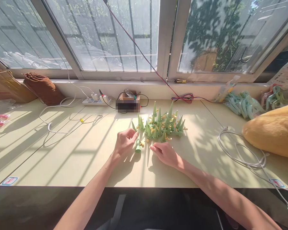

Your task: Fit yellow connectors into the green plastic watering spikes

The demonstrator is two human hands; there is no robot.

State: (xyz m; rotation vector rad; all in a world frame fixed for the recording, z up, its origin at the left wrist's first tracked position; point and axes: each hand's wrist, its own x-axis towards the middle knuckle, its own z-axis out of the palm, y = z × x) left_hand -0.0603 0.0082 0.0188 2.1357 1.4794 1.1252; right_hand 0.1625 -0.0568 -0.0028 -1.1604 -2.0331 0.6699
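Several green cone-shaped pieces with small yellow parts stand in a cluster [158, 124] on the pale table [86, 166]. In front of its left side is a single green piece [138, 147] with a round base and a yellow part. My left hand [126, 140] is beside that piece, fingers curled and closed near its top; what they hold, if anything, is hidden. To the right, my right hand [165, 152] rests low in front of the cluster with fingers pressed together, and anything between the fingertips is too small to make out.
A power strip [96, 101] and a small cardboard box [131, 95] stand by the window. White cables lie on both sides. At right are a large tan plush object [273, 131] and bagged green pieces [246, 103]; a brown pouch [43, 88] sits at left.
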